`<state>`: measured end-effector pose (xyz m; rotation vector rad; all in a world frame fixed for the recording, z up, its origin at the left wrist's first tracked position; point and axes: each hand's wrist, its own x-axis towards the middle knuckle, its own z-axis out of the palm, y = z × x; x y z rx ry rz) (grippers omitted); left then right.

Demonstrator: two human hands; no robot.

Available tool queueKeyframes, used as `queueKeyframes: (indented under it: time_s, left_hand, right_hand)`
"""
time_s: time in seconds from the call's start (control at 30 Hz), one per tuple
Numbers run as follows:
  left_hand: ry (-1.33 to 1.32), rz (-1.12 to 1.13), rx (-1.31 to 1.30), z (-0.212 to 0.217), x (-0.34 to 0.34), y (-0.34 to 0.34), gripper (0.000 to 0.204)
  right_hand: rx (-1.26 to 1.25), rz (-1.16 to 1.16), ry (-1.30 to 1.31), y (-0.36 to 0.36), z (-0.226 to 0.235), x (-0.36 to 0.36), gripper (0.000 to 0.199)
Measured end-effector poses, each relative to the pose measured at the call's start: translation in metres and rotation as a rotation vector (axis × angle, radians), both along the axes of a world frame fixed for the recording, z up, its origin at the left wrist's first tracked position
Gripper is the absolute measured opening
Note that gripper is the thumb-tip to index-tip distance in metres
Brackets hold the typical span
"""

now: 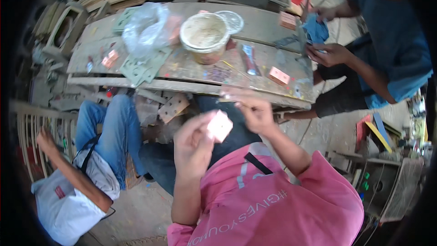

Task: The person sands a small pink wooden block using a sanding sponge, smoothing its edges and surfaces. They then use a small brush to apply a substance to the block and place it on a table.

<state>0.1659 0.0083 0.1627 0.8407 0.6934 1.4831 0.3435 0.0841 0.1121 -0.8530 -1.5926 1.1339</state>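
Up in front of my chest, my left hand point(193, 143) is closed on a small pale pink block point(220, 126). The block's bright face has a small dark mark near its middle. Just to the right and a little farther off, my right hand point(255, 113) is pinched around a thin object whose blurred tip points left; its kind cannot be made out. The two hands are apart. Beyond them stands an open bucket point(205, 58) smeared with a pale coating, on a worn wooden table point(268, 45).
Spotted pink blocks point(279, 75), a tube point(249, 59), a plastic bag point(144, 29) and green sheets with holes point(145, 66) lie on the table. A person in blue point(387, 36) handles a blue cloth point(316, 29) at right. Another person point(73, 187) sits close at left.
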Motion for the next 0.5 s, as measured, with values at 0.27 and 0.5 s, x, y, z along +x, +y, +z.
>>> queueKeyframes:
  time_s: [0.27,0.5]
  left_hand:
    - [0.561,-0.271,0.198,-0.072,0.104,0.168,0.034]
    - [0.895,-0.267,0.316,-0.083,0.152,0.233,0.029]
  right_hand:
    - [0.010,-0.110,-0.136,-0.043,-0.099,0.001,0.018]
    - [0.004,-0.121,-0.115,-0.040,-0.099,0.003,0.019]
